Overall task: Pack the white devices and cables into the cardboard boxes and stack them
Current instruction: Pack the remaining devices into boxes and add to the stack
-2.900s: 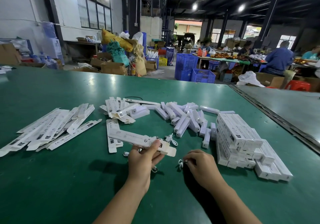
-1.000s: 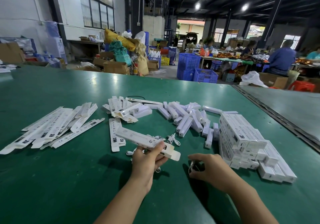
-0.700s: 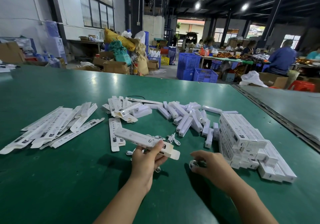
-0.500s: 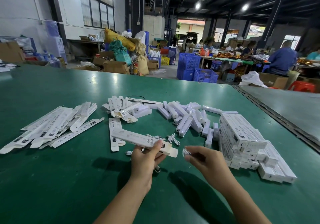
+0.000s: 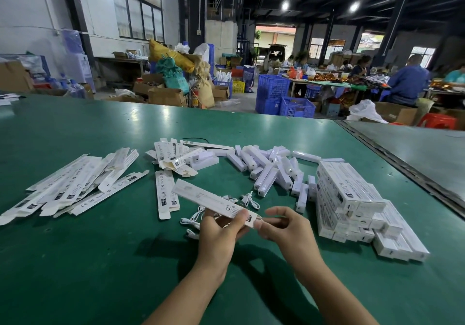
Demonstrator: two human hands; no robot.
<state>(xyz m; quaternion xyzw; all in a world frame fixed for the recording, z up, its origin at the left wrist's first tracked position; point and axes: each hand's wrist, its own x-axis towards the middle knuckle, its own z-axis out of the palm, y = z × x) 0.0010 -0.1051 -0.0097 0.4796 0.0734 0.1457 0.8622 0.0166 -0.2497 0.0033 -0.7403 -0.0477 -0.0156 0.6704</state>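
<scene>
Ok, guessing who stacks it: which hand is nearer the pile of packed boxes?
Right. The right hand sits just left of the pile of packed boxes, at the end of the held box; the left hand grips that box farther left.

The green table [image 5: 100, 262] bore flat cardboard boxes [image 5: 75, 186] fanned at the left, a loose heap of white devices [image 5: 266, 171] in the middle, coiled cables [image 5: 247, 199] just in front of them, and packed boxes [image 5: 352, 199] stacked at the right.

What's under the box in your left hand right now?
Small white cables lie on the green table beneath the box, showing past both its long edges. The left hand and box cover whatever lies directly below, so their count is unclear.
</scene>
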